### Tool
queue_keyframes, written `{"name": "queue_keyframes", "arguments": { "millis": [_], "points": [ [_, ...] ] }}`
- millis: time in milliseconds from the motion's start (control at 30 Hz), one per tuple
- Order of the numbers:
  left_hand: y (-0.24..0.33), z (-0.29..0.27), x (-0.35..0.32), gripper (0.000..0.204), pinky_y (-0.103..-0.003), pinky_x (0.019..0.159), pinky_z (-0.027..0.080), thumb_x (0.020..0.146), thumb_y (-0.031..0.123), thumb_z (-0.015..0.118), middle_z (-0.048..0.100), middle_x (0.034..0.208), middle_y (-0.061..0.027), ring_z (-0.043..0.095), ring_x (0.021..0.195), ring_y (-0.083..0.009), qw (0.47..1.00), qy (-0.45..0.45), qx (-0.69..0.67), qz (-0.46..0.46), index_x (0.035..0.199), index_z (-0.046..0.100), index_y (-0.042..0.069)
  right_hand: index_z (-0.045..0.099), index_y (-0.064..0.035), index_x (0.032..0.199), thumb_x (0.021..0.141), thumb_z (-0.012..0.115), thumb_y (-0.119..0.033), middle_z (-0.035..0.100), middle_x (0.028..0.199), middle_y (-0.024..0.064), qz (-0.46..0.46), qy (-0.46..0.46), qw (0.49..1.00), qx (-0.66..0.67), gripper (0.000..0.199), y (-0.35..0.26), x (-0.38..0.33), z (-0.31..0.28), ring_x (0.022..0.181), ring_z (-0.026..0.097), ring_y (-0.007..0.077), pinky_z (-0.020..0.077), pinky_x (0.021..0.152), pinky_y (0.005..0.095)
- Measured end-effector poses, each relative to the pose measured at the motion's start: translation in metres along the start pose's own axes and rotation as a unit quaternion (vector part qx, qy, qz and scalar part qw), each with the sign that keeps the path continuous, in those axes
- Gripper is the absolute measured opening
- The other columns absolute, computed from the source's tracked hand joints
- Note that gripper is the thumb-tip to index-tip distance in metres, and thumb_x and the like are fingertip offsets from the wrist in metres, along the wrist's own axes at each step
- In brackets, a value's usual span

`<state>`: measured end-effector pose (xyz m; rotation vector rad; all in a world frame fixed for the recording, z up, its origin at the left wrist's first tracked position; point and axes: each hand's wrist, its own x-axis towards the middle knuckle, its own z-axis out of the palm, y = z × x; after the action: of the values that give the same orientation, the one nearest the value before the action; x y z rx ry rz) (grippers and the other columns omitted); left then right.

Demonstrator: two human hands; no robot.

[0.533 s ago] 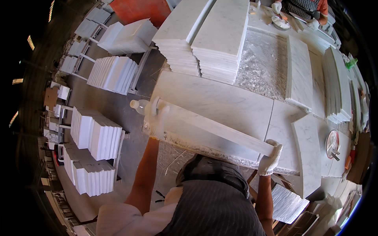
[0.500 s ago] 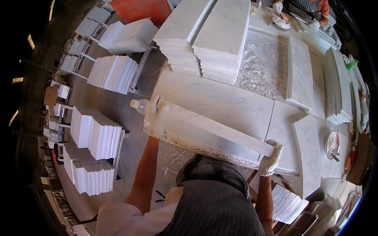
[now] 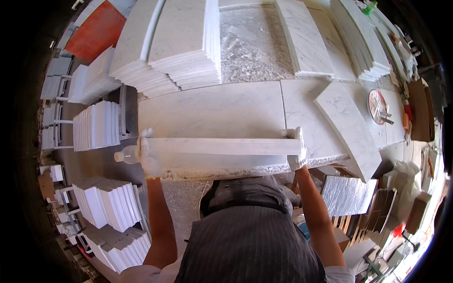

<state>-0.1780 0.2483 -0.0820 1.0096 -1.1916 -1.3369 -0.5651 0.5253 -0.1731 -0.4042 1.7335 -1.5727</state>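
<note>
A long white marble slab (image 3: 222, 146) is tilted up over the near side of the marble-topped bench (image 3: 212, 106), its narrow edge facing up. My left hand (image 3: 150, 158), in a dusty white glove, is closed round the slab's left end. At the opposite end my right hand (image 3: 297, 150), also gloved, grips the corner with its fingers over the top edge. A clear plastic bottle (image 3: 127, 154) with a pale cap lies against the outer side of my left hand.
Two tall stacks of marble slabs (image 3: 181, 37) stand at the far left of the bench. One loose slab (image 3: 349, 125) lies askew at the right, overhanging the near edge. Beyond it sits a bowl of white paste (image 3: 376, 106) with a tool. Racked slabs (image 3: 96, 125) stand left.
My view has swung to the right. The slab, slanting before, now runs level across in front of me, with both hands still at its ends.
</note>
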Motion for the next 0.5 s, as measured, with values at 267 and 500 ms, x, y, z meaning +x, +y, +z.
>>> {"name": "queue_keyframes", "arguments": {
  "millis": [267, 500],
  "points": [
    [-0.006, -0.002, 0.002, 0.041, -0.034, 0.106, 0.035, 0.104, 0.030, 0.043, 0.059, 0.125, -0.0111, 0.052, 0.119, -0.0191, 1.000, 0.012, 0.019, 0.004, 0.126, 0.055, -0.002, 0.062, -0.0026, 0.088, 0.104, 0.030, -0.052, 0.064, 0.091, 0.0099, 0.027, -0.019, 0.988, 0.151, 0.061, -0.028, -0.008, 0.014, 0.086, 0.058, 0.0176, 0.0476, 0.084, 0.0320],
    [-0.004, 0.001, 0.003, 0.040, -0.034, 0.103, 0.037, 0.103, 0.032, 0.044, 0.061, 0.119, -0.0096, 0.054, 0.114, -0.0184, 0.998, 0.023, 0.063, 0.020, 0.118, 0.060, -0.001, 0.062, -0.0021, 0.088, 0.104, 0.028, -0.053, 0.064, 0.090, 0.0096, -0.001, -0.044, 0.985, 0.166, 0.063, -0.021, -0.006, 0.013, 0.084, 0.058, 0.0172, 0.0472, 0.082, 0.0315]
  ]
}}
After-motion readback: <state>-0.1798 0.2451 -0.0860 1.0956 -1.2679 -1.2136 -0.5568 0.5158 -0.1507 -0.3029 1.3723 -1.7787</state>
